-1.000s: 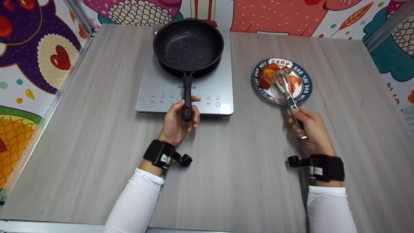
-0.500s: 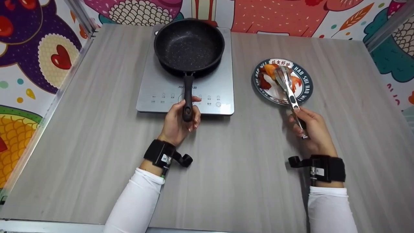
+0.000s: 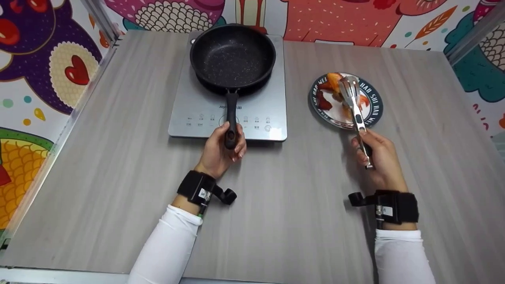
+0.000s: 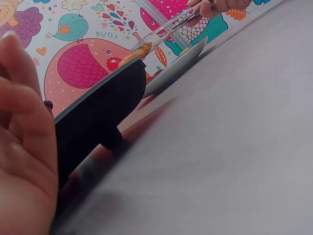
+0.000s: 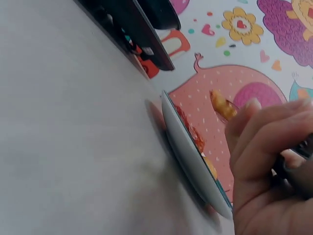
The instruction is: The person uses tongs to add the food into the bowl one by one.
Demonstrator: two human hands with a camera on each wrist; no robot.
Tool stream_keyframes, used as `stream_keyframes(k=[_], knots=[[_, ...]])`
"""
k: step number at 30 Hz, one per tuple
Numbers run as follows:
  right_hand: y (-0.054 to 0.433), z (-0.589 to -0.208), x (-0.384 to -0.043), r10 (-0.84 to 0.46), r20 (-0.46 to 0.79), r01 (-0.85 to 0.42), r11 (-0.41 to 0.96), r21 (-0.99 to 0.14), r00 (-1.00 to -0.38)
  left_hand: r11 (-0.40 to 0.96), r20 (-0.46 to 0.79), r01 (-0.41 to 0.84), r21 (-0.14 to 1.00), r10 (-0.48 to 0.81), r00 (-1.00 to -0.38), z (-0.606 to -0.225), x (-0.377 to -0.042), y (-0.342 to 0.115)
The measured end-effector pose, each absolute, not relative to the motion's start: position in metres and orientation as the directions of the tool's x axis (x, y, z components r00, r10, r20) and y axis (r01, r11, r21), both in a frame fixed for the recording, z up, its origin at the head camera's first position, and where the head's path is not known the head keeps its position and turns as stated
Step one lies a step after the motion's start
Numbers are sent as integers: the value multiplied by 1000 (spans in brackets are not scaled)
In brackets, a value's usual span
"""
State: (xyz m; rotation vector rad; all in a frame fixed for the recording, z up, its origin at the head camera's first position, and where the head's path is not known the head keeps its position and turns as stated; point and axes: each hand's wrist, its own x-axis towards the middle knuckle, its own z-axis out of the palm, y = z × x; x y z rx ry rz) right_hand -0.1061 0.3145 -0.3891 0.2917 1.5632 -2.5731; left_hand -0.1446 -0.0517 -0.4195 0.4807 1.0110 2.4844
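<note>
My left hand grips the black handle of a speckled black frying pan, which sits on a silver induction cooker. To the right, my right hand holds metal food tongs over a round plate with a dark lettered rim. An orange-brown piece of food is caught at the tongs' tips, raised above the plate in the right wrist view. Red and orange food pieces lie on the plate, partly hidden under the tongs.
Both the cooker and the plate stand on a grey wood-grain table. Behind them rises a wall with colourful cartoon animals, and another printed panel borders the left side. The pan's handle points toward the front.
The tongs have shifted slightly, and the orange-brown food piece at their tips has moved up from the others on the plate. My left hand stays on the pan handle.
</note>
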Motion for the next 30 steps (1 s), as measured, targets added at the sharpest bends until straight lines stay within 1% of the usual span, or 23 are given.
stream_keyframes(k=[11,19,26,30], knots=[[289,-377,-110,44,-158,123,-445,-887,-986,-618,149,-230,752,498,-854,-421,-146,-52],[271,-368,-120,-3,-122,111,-428,-897,-993,-619,147,-240,748,506,-850,-421,-146,-52],[254,-360,-131,21,-125,107,-398,-911,-992,-617,146,-250,747,518,-843,-422,-146,-51],[241,-356,-137,12,-129,114,-395,-912,-992,-613,150,-245,751,520,-841,-421,-146,-53]])
